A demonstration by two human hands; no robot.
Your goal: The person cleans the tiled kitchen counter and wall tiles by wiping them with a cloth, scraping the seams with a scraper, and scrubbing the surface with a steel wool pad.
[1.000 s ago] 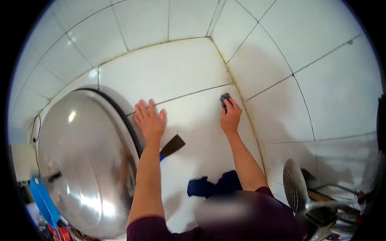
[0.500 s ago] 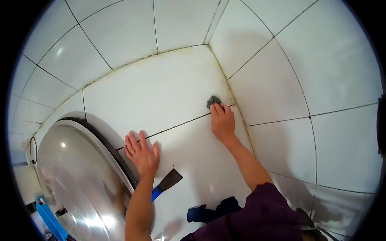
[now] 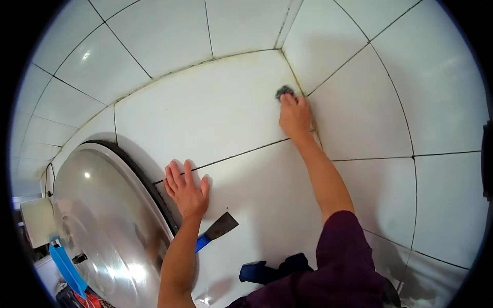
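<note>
In the head view my right hand (image 3: 296, 115) grips a dark grey steel wool scrubber (image 3: 284, 92) and presses it on the white tiled surface (image 3: 200, 113), near its right-hand edge against the wall. My left hand (image 3: 187, 192) lies flat on the same surface with its fingers spread, holding nothing. Just below and right of that hand rests a scraper (image 3: 223, 226) with a dark blade and a blue handle, partly hidden by my left forearm. The palm side of my right hand is out of sight.
A large domed metal lid (image 3: 108, 215) with a dark rim stands at the left. Dark blue cloth (image 3: 275, 269) lies near my body. Tiled walls (image 3: 359, 102) rise at the back and right, with yellowish stains along the joints. A light blue strap-like item (image 3: 67, 268) hangs at lower left.
My right hand has moved the steel wool scrubber farther away along the right edge, toward the back corner. My left hand stays planted flat. The camera view has shifted slightly.
</note>
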